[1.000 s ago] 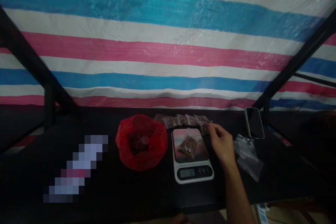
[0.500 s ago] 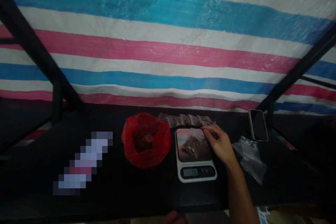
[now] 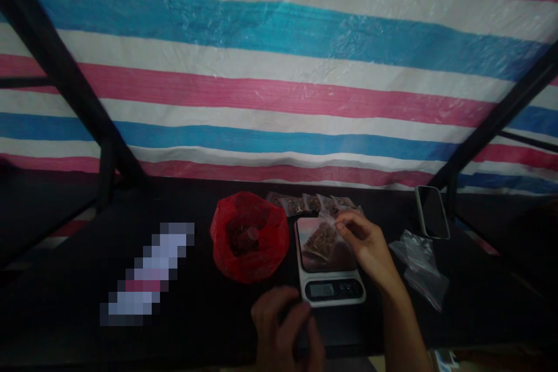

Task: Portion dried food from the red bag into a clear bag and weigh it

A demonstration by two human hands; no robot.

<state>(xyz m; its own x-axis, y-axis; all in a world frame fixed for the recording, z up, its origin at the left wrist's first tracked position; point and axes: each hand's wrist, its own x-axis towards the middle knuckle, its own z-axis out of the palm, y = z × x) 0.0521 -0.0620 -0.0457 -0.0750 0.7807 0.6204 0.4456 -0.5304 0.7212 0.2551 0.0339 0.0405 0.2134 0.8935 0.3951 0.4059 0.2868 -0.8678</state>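
Observation:
On the plate of a white digital scale (image 3: pixel 332 289) lies a small clear zip bag (image 3: pixel 322 240) of brown dried bits, one end tilted up. My right hand (image 3: pixel 364 242) pinches the bag's top corner between thumb and fingers. My left hand (image 3: pixel 285 325) is in front of the scale, its fingers curled but apart, with nothing seen in them. Left of the scale stands an open red plastic bag (image 3: pixel 218 256) with dark contents and a small clear roundish object inside. The scale's display is lit, but its digits are hard to read.
Several filled zip bags (image 3: pixel 294 205) lie in a row behind the scale. Flat clear bags (image 3: pixel 425 273) lie to the right, with a phone (image 3: pixel 432 212) behind them. A blurred-out strip (image 3: pixel 150 273) is at the left. Black slanted bars (image 3: pixel 82 93) frame the striped sheet (image 3: pixel 279 93).
My right hand has moved onto the bag's top and lifted that end slightly. My left hand has risen from the bottom edge to the scale's front. The view has shifted slightly.

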